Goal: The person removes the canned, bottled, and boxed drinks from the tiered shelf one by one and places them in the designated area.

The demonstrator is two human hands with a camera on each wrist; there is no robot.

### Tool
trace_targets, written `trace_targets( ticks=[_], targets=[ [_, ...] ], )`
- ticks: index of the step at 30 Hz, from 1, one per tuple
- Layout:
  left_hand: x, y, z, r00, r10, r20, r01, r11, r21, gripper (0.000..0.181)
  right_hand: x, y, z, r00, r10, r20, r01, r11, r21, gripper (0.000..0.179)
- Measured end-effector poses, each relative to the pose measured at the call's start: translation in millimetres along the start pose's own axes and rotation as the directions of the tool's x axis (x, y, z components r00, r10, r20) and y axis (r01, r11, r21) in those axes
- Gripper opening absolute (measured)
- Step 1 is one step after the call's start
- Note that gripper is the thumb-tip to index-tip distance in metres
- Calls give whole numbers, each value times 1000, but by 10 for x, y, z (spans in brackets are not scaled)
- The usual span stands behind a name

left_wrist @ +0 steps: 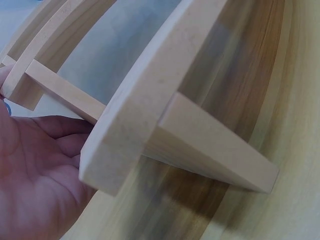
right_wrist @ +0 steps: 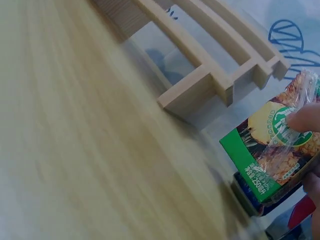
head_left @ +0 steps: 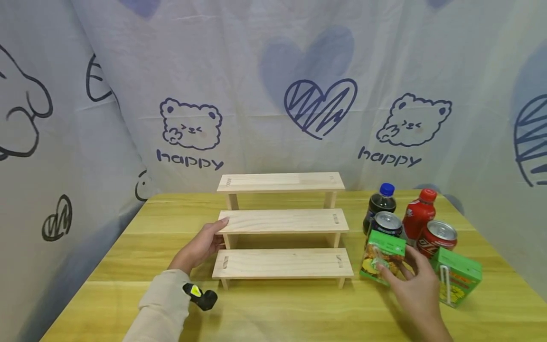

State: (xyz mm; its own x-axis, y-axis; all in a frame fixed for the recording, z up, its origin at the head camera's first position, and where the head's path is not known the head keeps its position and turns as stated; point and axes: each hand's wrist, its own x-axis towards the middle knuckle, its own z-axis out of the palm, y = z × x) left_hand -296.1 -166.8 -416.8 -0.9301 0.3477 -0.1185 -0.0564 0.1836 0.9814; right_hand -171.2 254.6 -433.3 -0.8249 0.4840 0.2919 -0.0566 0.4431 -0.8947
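Note:
A three-tier wooden shelf (head_left: 282, 264) stands mid-table. At its left end my left hand (head_left: 204, 246) grips the middle board, thumb on top and fingers beneath; the left wrist view shows the palm (left_wrist: 37, 170) beside the boards. My right hand (head_left: 416, 285) pinches a green juice box (head_left: 382, 256) with pineapple pictures, thumb on its front face and fingers on its far side. In the right wrist view this juice box (right_wrist: 280, 140) is tilted, its straw wrapped in clear plastic on the front. Behind it in the head view stands a dark can (head_left: 387, 222).
Right of the shelf are a dark soda bottle with a blue cap (head_left: 381, 203), a red bottle (head_left: 419, 213), a red can (head_left: 438, 236) and a second green juice box (head_left: 458, 275). A printed curtain (head_left: 256, 156) hangs behind the table (head_left: 128, 285).

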Motion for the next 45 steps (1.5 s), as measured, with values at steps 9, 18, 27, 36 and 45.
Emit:
trace_targets(
  ticks=[9,18,27,36,45],
  targets=[
    [-31,-3,-15,1000,-1,-2,1,1000,-5,68,9,160,40,1000,24,-8,-24,1000,6,76],
    [-31,4,-11,1000,9,1,-9,1000,-1,67,20,249,36,999,3,-38,-3,1000,10,75],
    [-13,11,3,1000,11,6,-11,1000,-4,68,39,262,25,999,26,-33,-26,1000,7,76],
    [13,-19,8,1000,0,-20,0,1000,-19,65,58,268,22,999,31,-10,-31,1000,-1,77],
    [5,-16,23,1000,4,-13,-4,1000,-25,64,66,291,13,1000,31,0,-31,1000,-3,78]
  ],
)
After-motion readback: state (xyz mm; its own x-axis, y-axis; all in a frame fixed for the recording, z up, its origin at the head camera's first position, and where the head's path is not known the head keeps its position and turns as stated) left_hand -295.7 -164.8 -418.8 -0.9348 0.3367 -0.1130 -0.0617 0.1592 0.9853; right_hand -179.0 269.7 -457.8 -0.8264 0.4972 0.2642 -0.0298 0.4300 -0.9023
